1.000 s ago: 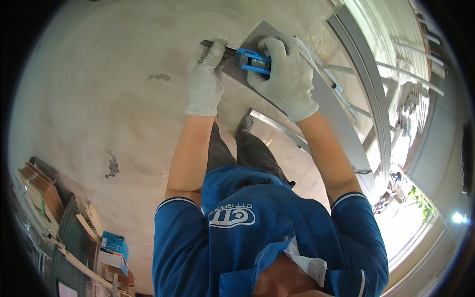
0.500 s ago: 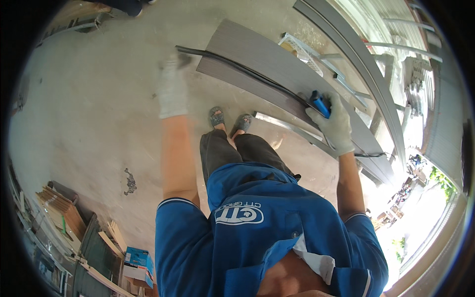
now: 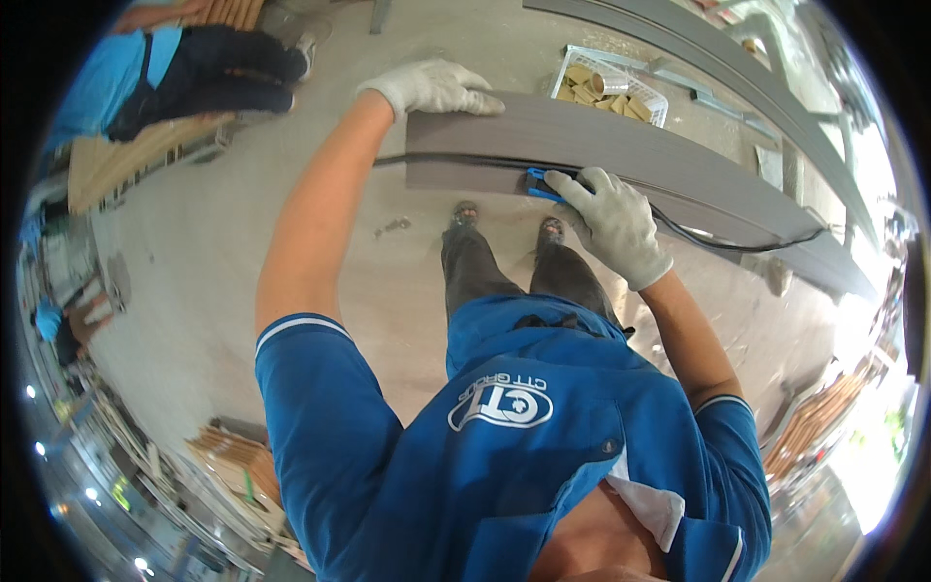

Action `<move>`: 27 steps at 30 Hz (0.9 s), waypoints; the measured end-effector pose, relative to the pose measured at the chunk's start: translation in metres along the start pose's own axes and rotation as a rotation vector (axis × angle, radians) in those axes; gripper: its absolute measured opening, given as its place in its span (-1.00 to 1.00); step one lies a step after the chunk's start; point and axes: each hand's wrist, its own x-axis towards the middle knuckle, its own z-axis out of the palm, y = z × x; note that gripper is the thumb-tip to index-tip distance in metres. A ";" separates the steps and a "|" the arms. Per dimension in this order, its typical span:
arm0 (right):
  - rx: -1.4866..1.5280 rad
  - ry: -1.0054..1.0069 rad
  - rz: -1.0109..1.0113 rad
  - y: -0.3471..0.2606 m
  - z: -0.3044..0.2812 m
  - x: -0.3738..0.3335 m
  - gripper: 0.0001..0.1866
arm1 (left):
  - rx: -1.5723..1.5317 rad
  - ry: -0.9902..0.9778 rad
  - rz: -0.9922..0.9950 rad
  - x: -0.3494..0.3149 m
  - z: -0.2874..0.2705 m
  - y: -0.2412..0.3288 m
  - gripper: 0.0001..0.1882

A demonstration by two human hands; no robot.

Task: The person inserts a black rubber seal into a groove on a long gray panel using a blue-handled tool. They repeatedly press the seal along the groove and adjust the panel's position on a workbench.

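Note:
A long grey board [image 3: 504,126] lies crosswise in front of me. My left hand [image 3: 432,89], in a whitish work glove, rests at its far edge near the left end, fingers stretched out and touching the board. My right hand [image 3: 616,223], gloved too, is closed around a small blue-and-black hand tool [image 3: 539,184] at the board's near side; its exact kind is partly hidden by the fingers. A long black flexible strip [image 3: 718,240] runs along the board under the right hand. One end of it sticks out past the board's left end.
Beyond the board stands a white plastic basket [image 3: 564,73] with tan pieces and a roll of tape [image 3: 609,85]. Another long grey profile [image 3: 698,53] curves behind it. At the upper left is another person in dark trousers [image 3: 228,68]. Stacked wooden pieces [image 3: 238,464] lean at the lower left.
My left hand has come from the strip's loose end onto the board's far edge. My right hand, holding the tool, has shifted left along the board. The whole view has turned.

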 end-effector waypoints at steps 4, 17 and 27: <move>-0.098 -0.172 0.047 -0.049 0.013 0.033 -0.58 | -0.295 -0.240 0.121 0.021 -0.002 -0.014 -0.06; 0.013 -0.118 0.092 -0.108 0.025 0.080 -0.53 | -0.362 -0.198 0.149 0.021 -0.002 -0.015 -0.27; 0.041 -0.122 0.267 -0.041 0.010 0.016 -0.59 | -0.352 -0.161 0.147 0.017 -0.001 -0.019 -0.17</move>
